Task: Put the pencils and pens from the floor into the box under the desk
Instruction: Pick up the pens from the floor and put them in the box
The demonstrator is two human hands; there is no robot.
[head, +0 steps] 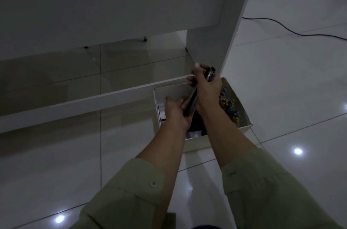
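A white cardboard box stands on the tiled floor beside the desk's right leg. Over it, my right hand grips a bundle of dark pens and pencils near its upper end. The bundle slants down to the left. My left hand holds the bundle's lower end above the box. Small yellow and blue items lie along the box's right side. Something dark in the middle of the box is mostly hidden by my arms.
The white desk panel and its right leg rise behind the box. A low white crossbar runs to the left of the box. A black cable trails over the glossy floor tiles at the right.
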